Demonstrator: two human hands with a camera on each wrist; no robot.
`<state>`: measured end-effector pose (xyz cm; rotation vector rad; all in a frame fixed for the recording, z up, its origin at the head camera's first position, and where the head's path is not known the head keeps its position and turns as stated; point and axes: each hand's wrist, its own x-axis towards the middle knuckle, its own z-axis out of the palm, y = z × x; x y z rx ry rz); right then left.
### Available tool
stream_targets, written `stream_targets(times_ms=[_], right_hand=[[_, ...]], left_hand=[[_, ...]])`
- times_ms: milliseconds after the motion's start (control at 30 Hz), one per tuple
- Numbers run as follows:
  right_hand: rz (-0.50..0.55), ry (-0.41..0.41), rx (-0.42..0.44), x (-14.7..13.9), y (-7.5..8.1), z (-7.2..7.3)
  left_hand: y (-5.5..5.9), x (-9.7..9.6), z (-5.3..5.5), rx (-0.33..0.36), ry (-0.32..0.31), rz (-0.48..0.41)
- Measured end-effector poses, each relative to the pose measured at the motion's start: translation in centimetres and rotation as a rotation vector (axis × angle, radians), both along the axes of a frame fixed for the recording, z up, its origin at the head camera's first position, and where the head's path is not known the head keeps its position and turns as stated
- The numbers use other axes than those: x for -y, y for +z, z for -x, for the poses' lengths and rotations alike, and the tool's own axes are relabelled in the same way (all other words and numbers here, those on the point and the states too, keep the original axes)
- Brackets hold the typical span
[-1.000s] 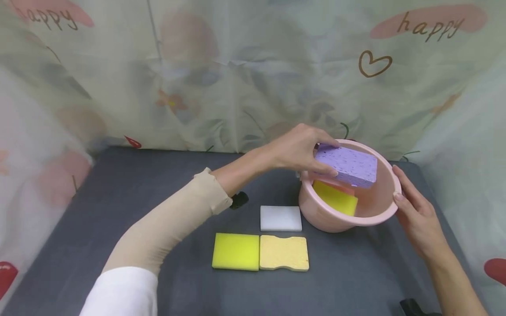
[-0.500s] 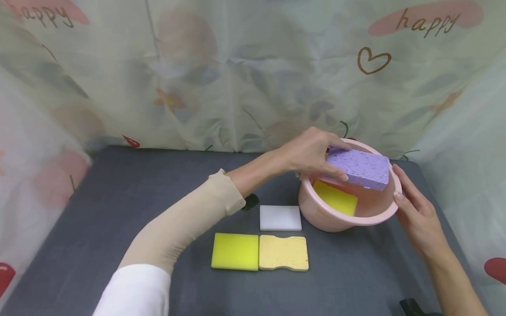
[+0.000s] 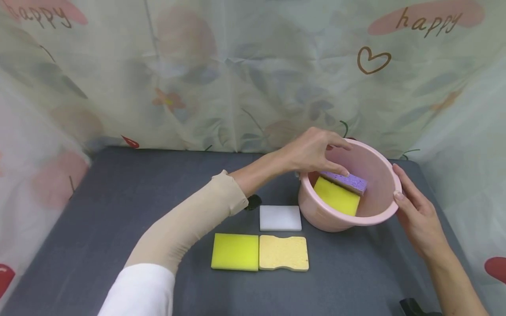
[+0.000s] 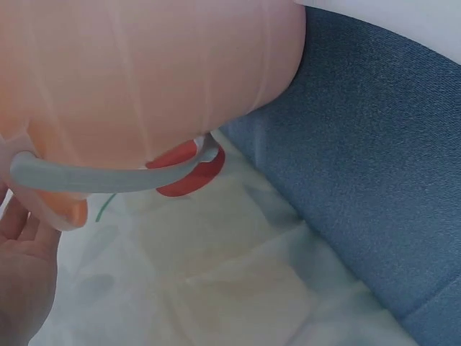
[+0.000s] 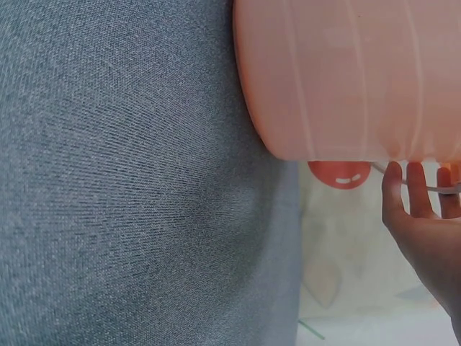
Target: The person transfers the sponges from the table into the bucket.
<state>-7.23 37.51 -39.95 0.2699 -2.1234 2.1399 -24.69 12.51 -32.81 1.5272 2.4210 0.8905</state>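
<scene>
A pink bucket (image 3: pixel 326 219) stands on the dark table, tilted slightly in the head view, and my right hand (image 3: pixel 419 219) grips its right rim, thumb on top and fingers outside. Inside lie a purple sponge (image 3: pixel 353 183) and a yellow sponge (image 3: pixel 336 197) side by side; a reddish piece shows as a sliver behind them. Over the bucket's left rim hovers my left hand (image 3: pixel 314 151), thumb and fingers spread apart and holding nothing. The left wrist view shows the bucket's outer wall (image 4: pixel 166 72) and its grey handle (image 4: pixel 108 178).
On the table left of the bucket lie a white sponge (image 3: pixel 280 218), a bright yellow sponge (image 3: pixel 235 252) and a pale yellow notched sponge (image 3: pixel 283 253). A dark object (image 3: pixel 253 202) sits partly behind my left sleeve. Patterned curtain (image 3: pixel 189 87) hangs at the back and sides.
My left hand moved right over the bucket with the purple sponge, then let go; the sponge dropped inside beside the yellow one. My right hand stays on the rim.
</scene>
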Motion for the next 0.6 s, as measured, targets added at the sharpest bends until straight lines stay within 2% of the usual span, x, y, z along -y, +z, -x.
stream_targets(times_ms=[367, 600], right_hand=[[0.035, 0.008, -0.019, 0.3, -0.2, 0.0], [0.054, 0.009, -0.030, 0.3, -0.3, -0.1]], left_hand=[[-0.1, 1.6, -0.3, -0.011, 0.037, -0.077], [-0.4, 3.8, -0.5, -0.044, 0.057, -0.121]])
